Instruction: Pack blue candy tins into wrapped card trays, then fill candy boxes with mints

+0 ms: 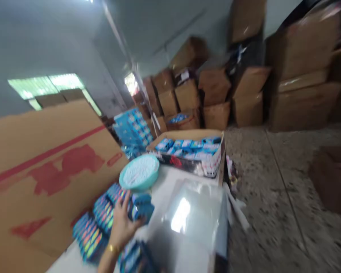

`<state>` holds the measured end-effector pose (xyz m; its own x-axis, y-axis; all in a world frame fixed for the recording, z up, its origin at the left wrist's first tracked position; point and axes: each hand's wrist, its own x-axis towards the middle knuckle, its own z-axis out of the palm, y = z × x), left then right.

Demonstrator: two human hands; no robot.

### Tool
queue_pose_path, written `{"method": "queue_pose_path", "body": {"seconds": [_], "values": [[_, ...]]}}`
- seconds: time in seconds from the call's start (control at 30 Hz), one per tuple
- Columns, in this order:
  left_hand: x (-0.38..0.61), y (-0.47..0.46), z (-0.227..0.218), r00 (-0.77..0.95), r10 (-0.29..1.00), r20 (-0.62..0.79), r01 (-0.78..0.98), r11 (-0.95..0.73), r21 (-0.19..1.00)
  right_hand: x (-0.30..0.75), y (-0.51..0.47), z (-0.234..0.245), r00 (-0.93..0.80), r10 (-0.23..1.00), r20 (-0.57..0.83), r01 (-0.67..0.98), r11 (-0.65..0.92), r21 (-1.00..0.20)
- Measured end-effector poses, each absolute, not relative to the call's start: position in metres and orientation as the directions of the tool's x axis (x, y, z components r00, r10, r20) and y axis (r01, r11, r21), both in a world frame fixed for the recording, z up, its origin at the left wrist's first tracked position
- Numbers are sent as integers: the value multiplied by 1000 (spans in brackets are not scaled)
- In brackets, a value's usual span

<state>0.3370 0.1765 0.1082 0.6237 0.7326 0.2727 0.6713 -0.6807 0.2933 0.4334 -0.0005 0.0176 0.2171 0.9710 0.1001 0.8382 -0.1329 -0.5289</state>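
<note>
My left hand (122, 224), with a gold-coloured bracelet at the wrist, reaches over rows of small blue packs (104, 212) with multicoloured fronts. Its fingers are spread, thumb apart. Just right of the fingers is another group of blue packs (142, 206); whether the hand touches it is blurred. More blue packs (133, 258) lie below the hand, near the bottom edge. A faint skin-toned blur beside them may be part of my right hand, but its fingers cannot be made out. Beyond my left hand stands a turquoise basin (139, 172) with pale contents.
A large cardboard box (45, 170) with red print rises at left. On the white table (170, 246) lies a shiny clear plastic sheet (187, 212). Behind it, an open carton (220, 159) holds blue packs. Stacked cartons (187, 94) line the back, with concrete floor (267, 182) at right.
</note>
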Motion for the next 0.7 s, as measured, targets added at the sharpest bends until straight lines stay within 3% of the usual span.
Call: {"method": "queue_pose_path", "body": {"seconds": [0.07,0.13,0.2,0.27,0.37,0.47,0.6,0.7], "values": [[315,139,128,631,691,353,557,-720,415,410,-20,4,147,988,-47,803,-147,-578],[292,104,135,623,712,324,472,-672,570,393,-33,-9,96,981,-171,780,-181,-599],[269,71,128,596,759,262,442,-583,682,385,-36,-18,121,961,-248,815,-239,-528],[247,43,109,580,786,214,449,-528,721,385,-33,-22,132,950,-283,834,-261,-487],[224,23,72,616,754,229,470,-585,661,389,-32,-21,124,946,-299,818,-268,-509],[217,24,52,699,679,224,515,-695,501,397,-38,-23,100,965,-241,792,-224,-569],[221,26,56,741,664,99,607,-725,326,410,-49,-32,-7,998,-63,755,-36,-655],[227,26,62,745,666,41,635,-727,263,415,-52,-34,-99,995,-17,774,66,-630]]}}
